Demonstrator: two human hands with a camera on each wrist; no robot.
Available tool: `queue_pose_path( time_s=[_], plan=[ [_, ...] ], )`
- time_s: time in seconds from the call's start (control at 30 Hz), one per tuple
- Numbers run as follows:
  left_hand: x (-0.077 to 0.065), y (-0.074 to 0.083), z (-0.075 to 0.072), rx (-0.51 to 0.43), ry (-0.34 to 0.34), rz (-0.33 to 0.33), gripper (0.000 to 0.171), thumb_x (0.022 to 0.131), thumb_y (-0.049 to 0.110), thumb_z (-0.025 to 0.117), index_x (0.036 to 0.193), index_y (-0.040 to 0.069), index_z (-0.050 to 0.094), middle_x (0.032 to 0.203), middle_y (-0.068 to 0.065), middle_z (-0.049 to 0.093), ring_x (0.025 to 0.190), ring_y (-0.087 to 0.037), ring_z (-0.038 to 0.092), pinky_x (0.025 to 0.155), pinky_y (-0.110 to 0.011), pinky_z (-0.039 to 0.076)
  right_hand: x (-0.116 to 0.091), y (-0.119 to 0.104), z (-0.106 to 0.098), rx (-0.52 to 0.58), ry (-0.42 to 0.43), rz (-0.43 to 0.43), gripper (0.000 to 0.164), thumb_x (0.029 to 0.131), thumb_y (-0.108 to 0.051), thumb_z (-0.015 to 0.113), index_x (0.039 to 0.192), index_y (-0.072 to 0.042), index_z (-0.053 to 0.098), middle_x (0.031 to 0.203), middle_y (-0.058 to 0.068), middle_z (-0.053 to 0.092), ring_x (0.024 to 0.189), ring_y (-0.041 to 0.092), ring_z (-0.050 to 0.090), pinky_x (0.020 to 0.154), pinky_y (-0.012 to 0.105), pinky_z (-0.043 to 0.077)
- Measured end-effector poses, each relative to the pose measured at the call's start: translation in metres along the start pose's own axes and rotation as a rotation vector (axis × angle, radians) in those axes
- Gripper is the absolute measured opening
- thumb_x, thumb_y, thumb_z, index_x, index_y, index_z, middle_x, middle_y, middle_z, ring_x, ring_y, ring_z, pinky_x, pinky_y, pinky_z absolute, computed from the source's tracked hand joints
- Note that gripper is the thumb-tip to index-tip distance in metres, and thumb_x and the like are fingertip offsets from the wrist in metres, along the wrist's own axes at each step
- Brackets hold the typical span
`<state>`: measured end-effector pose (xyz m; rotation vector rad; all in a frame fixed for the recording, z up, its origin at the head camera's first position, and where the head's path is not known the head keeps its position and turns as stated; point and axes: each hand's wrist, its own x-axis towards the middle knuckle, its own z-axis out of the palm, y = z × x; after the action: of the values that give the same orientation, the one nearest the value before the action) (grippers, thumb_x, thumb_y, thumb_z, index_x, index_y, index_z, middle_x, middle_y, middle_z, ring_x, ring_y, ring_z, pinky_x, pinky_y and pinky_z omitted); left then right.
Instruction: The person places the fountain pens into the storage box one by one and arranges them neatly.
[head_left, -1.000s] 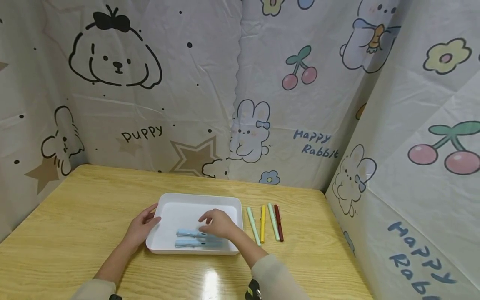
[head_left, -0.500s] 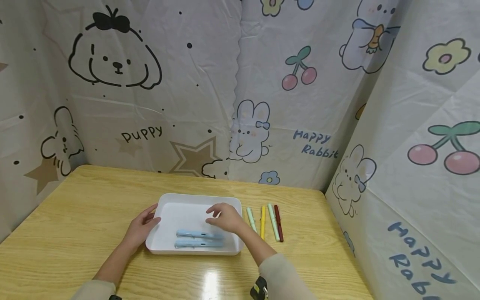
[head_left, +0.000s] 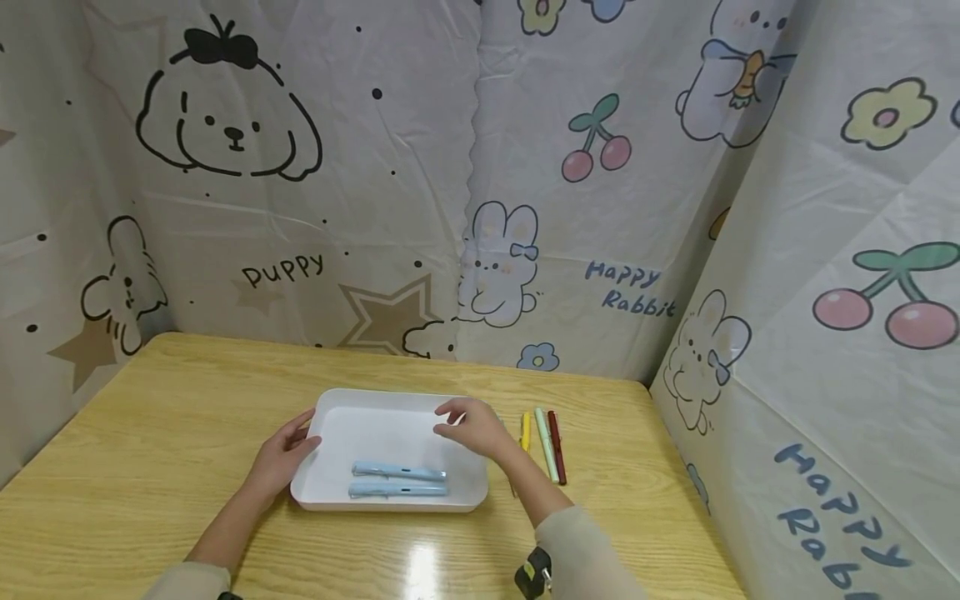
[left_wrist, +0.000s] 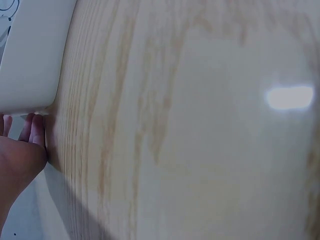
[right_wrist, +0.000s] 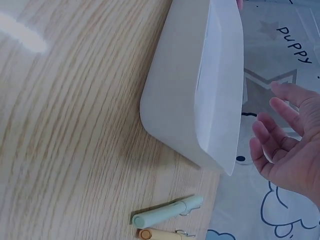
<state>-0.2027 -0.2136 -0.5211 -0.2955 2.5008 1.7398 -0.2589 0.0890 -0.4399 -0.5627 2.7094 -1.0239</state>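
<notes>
A white tray (head_left: 375,426) lies on the table, with two light blue pens (head_left: 397,489) side by side near its front wall. My left hand (head_left: 279,457) holds the tray's left end, thumb over the rim and fingers along the outside. In the left wrist view, that hand's fingers (left_wrist: 36,131) are right at the tray's underside corner. My right hand (head_left: 476,427) hovers over the tray's right end with nothing in it. Its fingers (right_wrist: 265,137) are spread and loosely bent in the right wrist view.
Right of the tray lie a yellow pen (head_left: 525,431), a mint green pen (head_left: 546,442) and a dark red pen (head_left: 557,446). Another mint pen (right_wrist: 165,212) is mostly hidden by my right hand in the head view. Patterned cloth (head_left: 390,208) surrounds the wooden table (head_left: 202,392).
My right hand has moved right and slightly back, from over the blue pens to the tray's right rim, uncovering the pens. My left hand and the tray have stayed put.
</notes>
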Motion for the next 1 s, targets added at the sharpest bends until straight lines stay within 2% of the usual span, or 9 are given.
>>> queue_pose_path(
  time_s=[0.43,0.7,1.0],
  plan=[
    [-0.002,0.001,0.000,-0.001,-0.008,0.004,0.060,0.097,0.029,0.050,0.148,0.012,0.026,0.141,-0.027,0.038,0.126,-0.038,0.041,0.098,-0.045,0.044,-0.008,0.015,-0.015,0.075,0.072,0.027,0.033,0.085,-0.024,0.068,0.112,-0.005,0.066,0.090,0.006,0.064,0.077,0.014,0.055,0.064,0.026,0.047],
    [0.002,-0.003,-0.001,0.008,-0.004,0.018,0.058,0.097,0.027,0.050,0.148,0.013,0.028,0.139,-0.025,0.042,0.121,-0.032,0.044,0.087,-0.029,0.046,-0.011,0.029,-0.021,0.118,0.122,0.051,0.034,0.087,-0.026,0.066,0.114,-0.006,0.065,0.092,0.006,0.063,0.080,0.014,0.054,0.065,0.025,0.047],
    [0.001,-0.004,0.000,0.016,0.003,0.014,0.058,0.096,0.028,0.050,0.148,0.013,0.028,0.139,-0.025,0.041,0.121,-0.033,0.044,0.091,-0.034,0.045,-0.016,0.041,-0.031,0.178,0.187,0.094,0.034,0.086,-0.025,0.067,0.114,-0.007,0.065,0.094,0.007,0.063,0.081,0.015,0.056,0.067,0.025,0.047]
  ],
)
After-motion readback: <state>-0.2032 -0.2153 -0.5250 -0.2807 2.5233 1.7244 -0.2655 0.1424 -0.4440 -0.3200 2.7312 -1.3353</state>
